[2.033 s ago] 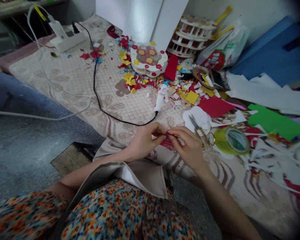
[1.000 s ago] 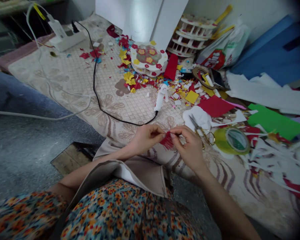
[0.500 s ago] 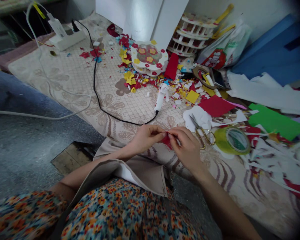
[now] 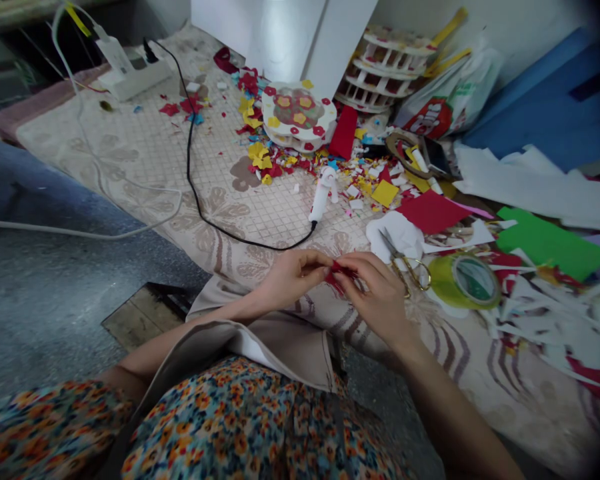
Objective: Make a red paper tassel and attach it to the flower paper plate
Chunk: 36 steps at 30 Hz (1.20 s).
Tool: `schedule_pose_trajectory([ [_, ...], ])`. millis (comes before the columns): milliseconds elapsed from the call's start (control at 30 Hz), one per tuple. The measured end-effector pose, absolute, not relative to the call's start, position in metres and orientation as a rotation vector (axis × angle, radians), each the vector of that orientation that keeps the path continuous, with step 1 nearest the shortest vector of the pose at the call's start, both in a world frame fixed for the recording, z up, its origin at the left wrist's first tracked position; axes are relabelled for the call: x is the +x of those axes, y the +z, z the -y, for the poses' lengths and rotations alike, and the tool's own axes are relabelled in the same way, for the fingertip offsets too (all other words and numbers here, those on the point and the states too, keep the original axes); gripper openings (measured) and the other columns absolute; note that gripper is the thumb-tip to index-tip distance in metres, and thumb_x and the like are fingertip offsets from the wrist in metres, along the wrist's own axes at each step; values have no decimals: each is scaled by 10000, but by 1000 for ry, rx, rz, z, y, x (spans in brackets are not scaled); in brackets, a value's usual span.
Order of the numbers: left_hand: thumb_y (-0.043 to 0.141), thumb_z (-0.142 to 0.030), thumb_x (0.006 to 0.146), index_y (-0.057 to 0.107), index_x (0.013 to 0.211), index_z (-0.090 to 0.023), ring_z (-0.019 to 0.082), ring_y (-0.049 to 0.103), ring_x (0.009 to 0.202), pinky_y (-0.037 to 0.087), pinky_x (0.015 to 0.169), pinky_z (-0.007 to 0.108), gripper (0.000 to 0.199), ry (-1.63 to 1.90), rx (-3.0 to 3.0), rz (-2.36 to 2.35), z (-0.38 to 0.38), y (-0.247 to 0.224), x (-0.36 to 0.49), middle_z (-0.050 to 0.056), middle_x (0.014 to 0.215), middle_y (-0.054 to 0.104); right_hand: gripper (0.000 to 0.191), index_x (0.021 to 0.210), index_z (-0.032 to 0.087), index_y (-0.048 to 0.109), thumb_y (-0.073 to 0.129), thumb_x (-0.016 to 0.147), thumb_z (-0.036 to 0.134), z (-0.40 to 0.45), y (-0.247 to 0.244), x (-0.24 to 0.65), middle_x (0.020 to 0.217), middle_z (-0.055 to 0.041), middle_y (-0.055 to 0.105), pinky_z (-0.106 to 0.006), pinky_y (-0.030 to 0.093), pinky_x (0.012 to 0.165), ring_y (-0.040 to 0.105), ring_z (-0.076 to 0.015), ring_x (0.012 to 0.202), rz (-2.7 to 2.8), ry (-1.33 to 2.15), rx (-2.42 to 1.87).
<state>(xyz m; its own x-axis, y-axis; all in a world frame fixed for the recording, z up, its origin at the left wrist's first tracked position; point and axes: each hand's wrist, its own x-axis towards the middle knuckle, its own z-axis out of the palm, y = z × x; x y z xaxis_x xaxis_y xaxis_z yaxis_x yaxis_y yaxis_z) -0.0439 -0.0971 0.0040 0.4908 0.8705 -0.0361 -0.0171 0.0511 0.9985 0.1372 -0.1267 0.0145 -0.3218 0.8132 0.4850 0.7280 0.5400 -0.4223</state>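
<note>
At the table's front edge, my left hand [image 4: 296, 275] pinches a small red piece [image 4: 338, 268], paper or felt by its look. My right hand [image 4: 375, 290] is closed on the same piece from the other side. Its shape is mostly hidden by my fingers, and thin red shreds lie just below. Gold-handled scissors [image 4: 405, 260] rest right of my right hand, partly on a white cut-out [image 4: 387, 230]. Beyond my hands a white glue gun [image 4: 322, 195] lies on the tablecloth, trailing its black cord.
A yellow tape roll [image 4: 465, 280] sits right of the scissors, among white scraps [image 4: 555, 313], a green sheet [image 4: 550, 243] and a red sheet [image 4: 433, 211]. A flower-covered white box [image 4: 299, 117] stands farther back. The power strip [image 4: 135, 80] is at the far left.
My right fingers have shifted slightly on the red piece, and more of it shows between my hands. The glue gun and scissors have not moved.
</note>
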Motion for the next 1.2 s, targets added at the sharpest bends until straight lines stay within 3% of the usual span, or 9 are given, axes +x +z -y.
schedule_pose_trajectory([
  [167, 565, -145, 820, 668, 952, -114, 151, 654, 892, 512, 849, 287, 170, 800, 1425, -841, 98, 6, -45, 73, 958, 706, 118, 971, 217, 645, 561, 895, 182, 128, 14, 137, 924, -61, 681, -362, 522, 829, 638, -197, 904, 2069, 174, -1259],
  [500, 644, -167, 777, 606, 879, -107, 110, 639, 784, 508, 776, 249, 125, 834, 1210, -805, 100, 2, -42, 41, 851, 664, 102, 914, 234, 650, 566, 886, 184, 126, 18, 133, 874, -34, 687, -345, 521, 779, 646, -183, 841, 1977, 285, -1286],
  [933, 634, -252, 826, 610, 843, -106, 111, 615, 732, 506, 727, 246, 149, 870, 1230, -799, 100, 1, -41, 38, 778, 644, 42, 865, 220, 656, 621, 858, 241, 126, 20, 134, 859, -35, 686, -337, 520, 755, 645, -181, 824, 1833, 523, -1347],
  [1200, 652, -276, 818, 624, 871, -105, 121, 652, 743, 536, 752, 263, 181, 873, 1193, -770, 101, 2, -40, 48, 794, 677, 107, 841, 222, 637, 541, 877, 192, 126, 21, 133, 816, -29, 674, -326, 510, 720, 633, -177, 783, 1862, 454, -1367],
])
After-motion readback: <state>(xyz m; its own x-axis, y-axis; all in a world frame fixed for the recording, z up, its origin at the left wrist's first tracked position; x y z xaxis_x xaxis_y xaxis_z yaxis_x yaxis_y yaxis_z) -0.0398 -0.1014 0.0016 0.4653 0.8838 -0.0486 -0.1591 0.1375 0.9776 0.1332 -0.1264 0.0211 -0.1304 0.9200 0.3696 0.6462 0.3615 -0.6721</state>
